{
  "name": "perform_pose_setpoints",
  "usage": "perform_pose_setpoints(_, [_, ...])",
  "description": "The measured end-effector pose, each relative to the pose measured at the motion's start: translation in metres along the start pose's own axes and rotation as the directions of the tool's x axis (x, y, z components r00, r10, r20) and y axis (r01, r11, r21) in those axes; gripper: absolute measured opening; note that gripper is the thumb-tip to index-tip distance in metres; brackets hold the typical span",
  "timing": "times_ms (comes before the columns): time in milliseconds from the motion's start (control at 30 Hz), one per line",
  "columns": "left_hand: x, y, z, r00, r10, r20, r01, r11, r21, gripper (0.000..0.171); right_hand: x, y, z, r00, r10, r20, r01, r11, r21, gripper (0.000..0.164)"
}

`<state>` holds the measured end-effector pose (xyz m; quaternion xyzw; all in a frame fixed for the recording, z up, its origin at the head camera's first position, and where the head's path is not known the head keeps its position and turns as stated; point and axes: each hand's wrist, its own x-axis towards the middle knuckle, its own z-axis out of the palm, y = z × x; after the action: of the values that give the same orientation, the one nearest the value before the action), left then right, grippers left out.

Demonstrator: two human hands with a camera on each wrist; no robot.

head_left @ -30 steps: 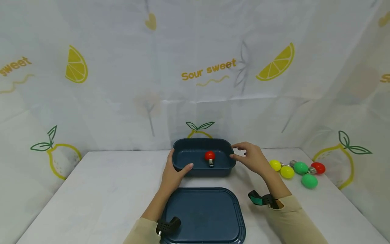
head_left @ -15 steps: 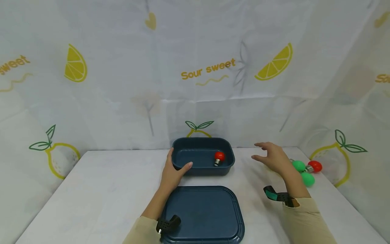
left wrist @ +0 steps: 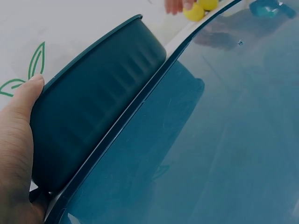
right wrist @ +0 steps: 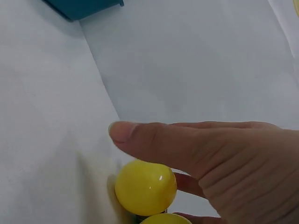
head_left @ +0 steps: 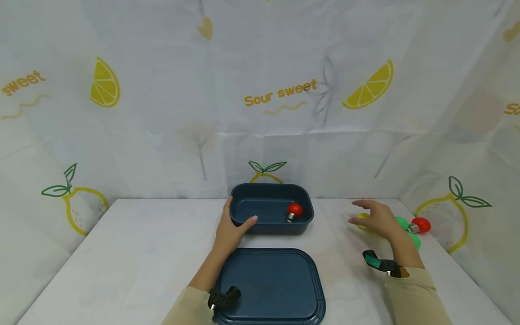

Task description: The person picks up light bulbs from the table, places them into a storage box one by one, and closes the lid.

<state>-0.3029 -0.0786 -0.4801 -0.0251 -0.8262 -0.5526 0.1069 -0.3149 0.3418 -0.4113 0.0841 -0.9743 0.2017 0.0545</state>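
Step judged as reaching: left hand [head_left: 230, 231] grips box's [head_left: 256, 210] left end; right hand [head_left: 381, 221], spread wide by a yellow bulb [right wrist: 145, 187] at right, likely needs a pinch.

Head looks forward, down; close wrist views share yellow bulbs [right wrist: 145, 187].

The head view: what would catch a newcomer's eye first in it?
It is probably the red bulb in the dark blue box, which the left hand holds at its left side. Next come the partly hidden yellow bulb by the right hand, and the green bulbs and second red bulb farther right. The lemon slices on the white cloth behind also stand out.
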Motion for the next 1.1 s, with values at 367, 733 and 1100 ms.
perform_pose_setpoints(367, [0.002,0.001,0.002,1.0,-0.007,0.005,0.007,1.0,-0.002,0.103,-0.001,0.009,0.003,0.993,0.049,0.109,-0.048,0.999,-0.01,0.053])
perform_pose_setpoints(733, [0.001,-0.001,0.0,1.0,-0.004,0.008,0.004,1.0,0.002,0.101,0.004,0.005,0.016,0.996,0.008,0.087,-0.008,1.0,0.003,0.047])
perform_pose_setpoints(1100, [0.001,0.001,0.001,1.0,-0.009,0.006,0.009,1.0,0.005,0.101,0.011,-0.012,0.03,0.998,-0.048,0.05,0.047,0.999,0.028,0.044])
